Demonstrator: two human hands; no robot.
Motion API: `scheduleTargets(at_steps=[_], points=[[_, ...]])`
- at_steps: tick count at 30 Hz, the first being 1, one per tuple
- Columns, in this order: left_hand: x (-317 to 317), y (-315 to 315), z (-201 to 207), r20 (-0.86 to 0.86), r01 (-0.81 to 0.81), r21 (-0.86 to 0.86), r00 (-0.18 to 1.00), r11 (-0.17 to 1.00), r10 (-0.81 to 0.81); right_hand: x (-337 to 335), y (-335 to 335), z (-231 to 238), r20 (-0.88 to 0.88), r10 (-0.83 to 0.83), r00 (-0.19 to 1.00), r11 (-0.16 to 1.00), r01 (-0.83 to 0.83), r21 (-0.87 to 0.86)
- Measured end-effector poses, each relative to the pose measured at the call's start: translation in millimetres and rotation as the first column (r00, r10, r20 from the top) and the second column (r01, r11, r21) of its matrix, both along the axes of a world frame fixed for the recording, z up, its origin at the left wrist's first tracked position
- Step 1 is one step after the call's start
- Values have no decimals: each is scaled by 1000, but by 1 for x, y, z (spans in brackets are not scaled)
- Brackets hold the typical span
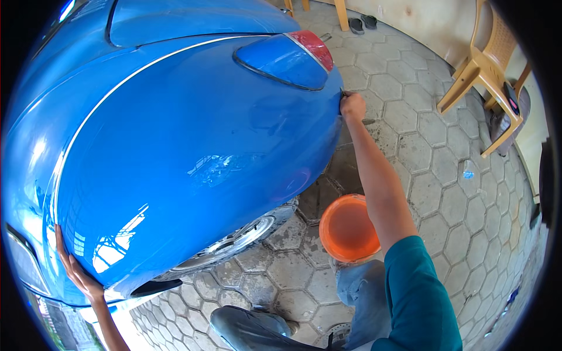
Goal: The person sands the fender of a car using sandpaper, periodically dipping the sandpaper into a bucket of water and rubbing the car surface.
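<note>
A glossy blue car fender [193, 134] curves across the left half of the head view, with a red-topped tail light [313, 50] at its far end. My left hand [82, 275] lies flat against the fender's near left side, fingers stretched out. Stretched forward, my right arm reaches the fender's rear edge below the tail light. There my right hand [353, 106] is closed against the bodywork; its fingertips are hidden, and a small dark bit shows beside them. Under the fender sits a wheel [234, 240] with a silver rim.
An orange bucket [351, 228] with cloudy liquid stands by my knee on hexagonal paving [430, 231]. Tan plastic chairs [483, 73] line the wall at right, one bearing a dark flat object. Dark shoes [362, 23] lie at the back, and a crumpled light-blue scrap [468, 174] is on the floor.
</note>
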State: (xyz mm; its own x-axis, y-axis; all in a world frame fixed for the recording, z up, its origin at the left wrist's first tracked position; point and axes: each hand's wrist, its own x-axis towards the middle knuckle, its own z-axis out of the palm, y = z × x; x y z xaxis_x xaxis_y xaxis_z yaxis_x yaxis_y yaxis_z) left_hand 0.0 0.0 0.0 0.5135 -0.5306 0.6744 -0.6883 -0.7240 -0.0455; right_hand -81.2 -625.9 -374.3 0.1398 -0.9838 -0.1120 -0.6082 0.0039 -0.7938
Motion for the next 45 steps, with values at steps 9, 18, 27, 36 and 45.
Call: scheduleTargets(at_steps=[9, 18, 27, 36, 45], points=[[-1, -2, -1, 54, -30, 17, 998, 999, 29, -17, 74, 69, 218, 280, 935, 812, -110, -573], [-31, -20, 9, 179, -28, 63, 984, 998, 16, -24, 180, 176, 211, 375, 903, 716, -138, -684], [-37, -9, -26, 191, -127, -122, 970, 984, 149, -8, 385, 336, 127, 827, 547, 289, -221, -931], [-165, 92, -209, -405, 98, 29, 911, 995, -78, -18, 466, 322, -103, 781, 616, -2, -162, -987], [-123, 160, -285, -933, -19, 263, 248, 965, 259, 56, 570, 348, -360, 800, 480, -194, -361, -912]])
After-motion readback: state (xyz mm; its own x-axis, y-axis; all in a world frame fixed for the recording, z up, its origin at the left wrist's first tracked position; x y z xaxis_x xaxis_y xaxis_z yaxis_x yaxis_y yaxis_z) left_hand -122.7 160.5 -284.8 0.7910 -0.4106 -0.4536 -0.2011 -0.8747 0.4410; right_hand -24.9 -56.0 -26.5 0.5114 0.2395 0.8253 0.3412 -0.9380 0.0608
